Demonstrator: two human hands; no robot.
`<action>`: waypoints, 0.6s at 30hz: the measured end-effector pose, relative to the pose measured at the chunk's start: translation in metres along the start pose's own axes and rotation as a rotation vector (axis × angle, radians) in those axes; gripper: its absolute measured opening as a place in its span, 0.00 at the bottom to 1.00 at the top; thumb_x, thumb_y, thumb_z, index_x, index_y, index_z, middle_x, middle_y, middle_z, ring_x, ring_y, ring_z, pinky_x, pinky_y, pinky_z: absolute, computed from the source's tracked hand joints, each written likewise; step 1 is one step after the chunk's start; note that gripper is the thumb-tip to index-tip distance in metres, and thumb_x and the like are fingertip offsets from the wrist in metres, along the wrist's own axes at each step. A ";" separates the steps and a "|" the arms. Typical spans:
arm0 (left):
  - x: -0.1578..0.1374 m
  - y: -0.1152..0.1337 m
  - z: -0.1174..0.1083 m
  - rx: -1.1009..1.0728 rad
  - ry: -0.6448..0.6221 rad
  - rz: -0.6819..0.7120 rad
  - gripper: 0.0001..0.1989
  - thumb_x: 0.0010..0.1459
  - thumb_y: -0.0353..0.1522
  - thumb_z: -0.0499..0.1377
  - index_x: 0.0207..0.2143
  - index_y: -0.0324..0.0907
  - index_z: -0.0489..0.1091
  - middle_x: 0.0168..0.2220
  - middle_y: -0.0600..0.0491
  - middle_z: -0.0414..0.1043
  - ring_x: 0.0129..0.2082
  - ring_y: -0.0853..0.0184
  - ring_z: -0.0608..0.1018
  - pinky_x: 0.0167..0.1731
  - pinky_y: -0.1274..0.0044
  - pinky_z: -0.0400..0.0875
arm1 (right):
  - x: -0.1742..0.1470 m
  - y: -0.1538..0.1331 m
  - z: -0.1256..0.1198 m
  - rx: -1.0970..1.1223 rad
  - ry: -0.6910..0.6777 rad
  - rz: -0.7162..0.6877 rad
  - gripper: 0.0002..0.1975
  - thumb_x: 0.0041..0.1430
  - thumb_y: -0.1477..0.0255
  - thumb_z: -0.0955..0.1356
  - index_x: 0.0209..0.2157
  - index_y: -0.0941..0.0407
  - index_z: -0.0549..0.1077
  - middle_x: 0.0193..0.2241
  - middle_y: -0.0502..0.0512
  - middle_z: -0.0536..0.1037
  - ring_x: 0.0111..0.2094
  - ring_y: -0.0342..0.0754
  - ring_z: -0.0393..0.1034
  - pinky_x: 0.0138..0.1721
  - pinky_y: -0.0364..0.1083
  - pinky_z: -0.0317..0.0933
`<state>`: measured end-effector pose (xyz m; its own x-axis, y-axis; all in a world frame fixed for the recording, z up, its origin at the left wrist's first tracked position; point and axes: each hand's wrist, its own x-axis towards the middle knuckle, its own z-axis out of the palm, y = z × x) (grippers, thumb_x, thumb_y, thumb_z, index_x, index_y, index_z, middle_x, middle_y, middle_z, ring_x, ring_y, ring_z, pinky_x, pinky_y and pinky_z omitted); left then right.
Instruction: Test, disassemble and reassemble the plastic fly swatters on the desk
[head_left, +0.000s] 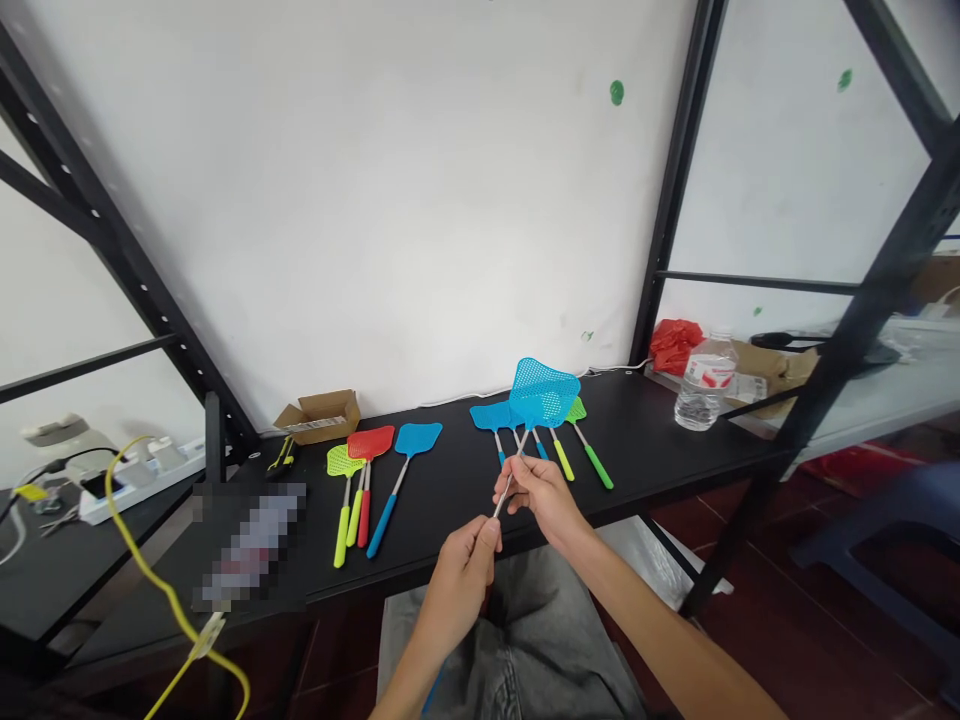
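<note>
The blue swatter (545, 392) is in the air at the front edge of the counter (459, 492), head out over the counter. Long axis runs from the front edge toward the counter's back, tilted slightly right. Left hand (459, 575) is closed on the lower part of the metal shaft (504, 497); right hand (549, 497) grips higher up, nearer the head. A green swatter (597, 464) lies on the counter's right half.
</note>
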<state>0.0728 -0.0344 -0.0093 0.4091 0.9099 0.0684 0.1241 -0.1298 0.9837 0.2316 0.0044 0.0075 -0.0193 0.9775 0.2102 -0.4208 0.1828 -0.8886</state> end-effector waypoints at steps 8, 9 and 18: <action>-0.010 0.009 0.001 0.307 0.029 0.066 0.20 0.66 0.45 0.45 0.24 0.43 0.54 0.20 0.60 0.51 0.22 0.72 0.57 0.23 0.79 0.50 | 0.012 -0.015 -0.024 0.069 0.202 -0.036 0.19 0.47 0.56 0.74 0.27 0.58 0.73 0.22 0.52 0.76 0.24 0.46 0.74 0.19 0.40 0.60; -0.010 0.010 0.000 0.338 0.033 0.078 0.21 0.66 0.44 0.45 0.23 0.43 0.54 0.20 0.60 0.51 0.22 0.72 0.57 0.24 0.79 0.49 | 0.013 -0.016 -0.027 0.076 0.219 -0.042 0.19 0.47 0.56 0.75 0.27 0.58 0.73 0.22 0.53 0.76 0.24 0.47 0.74 0.19 0.40 0.60; -0.015 0.015 -0.009 0.484 -0.005 0.109 0.21 0.66 0.43 0.45 0.23 0.43 0.51 0.20 0.59 0.49 0.23 0.71 0.56 0.25 0.77 0.46 | 0.021 -0.039 -0.067 0.119 0.364 -0.121 0.17 0.43 0.60 0.77 0.27 0.57 0.74 0.24 0.53 0.76 0.26 0.47 0.73 0.20 0.41 0.59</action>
<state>0.0604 -0.0467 0.0056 0.4477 0.8789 0.1649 0.4848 -0.3935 0.7811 0.3088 0.0249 0.0194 0.3509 0.9268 0.1335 -0.5023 0.3066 -0.8085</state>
